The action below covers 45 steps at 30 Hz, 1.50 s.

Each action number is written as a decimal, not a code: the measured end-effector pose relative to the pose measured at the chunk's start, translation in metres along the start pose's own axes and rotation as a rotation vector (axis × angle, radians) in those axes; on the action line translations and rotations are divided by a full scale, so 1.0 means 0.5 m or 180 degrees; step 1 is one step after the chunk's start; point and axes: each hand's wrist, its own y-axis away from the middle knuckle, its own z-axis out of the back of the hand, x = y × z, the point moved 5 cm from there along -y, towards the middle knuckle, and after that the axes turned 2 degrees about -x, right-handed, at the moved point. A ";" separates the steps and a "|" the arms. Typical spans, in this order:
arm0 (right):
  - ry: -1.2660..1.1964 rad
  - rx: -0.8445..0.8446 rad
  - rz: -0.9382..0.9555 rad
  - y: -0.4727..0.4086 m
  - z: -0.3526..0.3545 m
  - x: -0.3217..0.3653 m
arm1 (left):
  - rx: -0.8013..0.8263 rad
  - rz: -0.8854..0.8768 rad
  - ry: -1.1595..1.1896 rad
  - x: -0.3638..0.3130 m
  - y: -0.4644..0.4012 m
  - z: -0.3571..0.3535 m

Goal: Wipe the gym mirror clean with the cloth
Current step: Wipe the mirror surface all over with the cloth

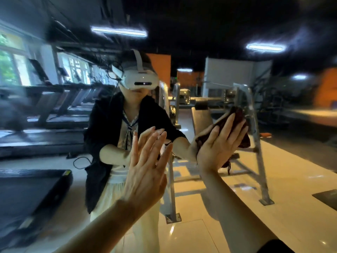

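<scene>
mirror (237, 24): glass, smooth, glossy, reflecting the whole room. cloth (235, 123): dark red woven fabric, matt, rough, frayed threads hanging at its lower edge. reflected below the cloth, bench frame (255, 143): bare metal, dull sheen. floor tiles (228, 207): glossy, glare spots. reflected left of the cloth, headset (140, 79): white plastic, smooth, semi-gloss; treadmill deck (27, 194): black, matt.

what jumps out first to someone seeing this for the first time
Two flat hands meet their reflections in the large gym mirror: the bare left hand near the centre, and the right hand pressing a dark red cloth against the glass. Behind them stands the mirrored person in a white headset, with black treadmills reflected at left.
</scene>
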 end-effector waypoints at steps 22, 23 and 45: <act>0.0069 0.0620 0.2805 0.122 -0.204 0.882 | -0.1123 -0.0110 -0.0836 0.694 -0.067 0.457; 0.0102 0.0634 0.2888 0.101 -0.201 0.861 | -0.1150 -0.0106 -0.0930 0.720 -0.084 0.473; 0.0056 0.0641 0.2855 0.019 -0.260 1.067 | -0.1355 -0.0361 -0.1457 0.830 -0.140 0.521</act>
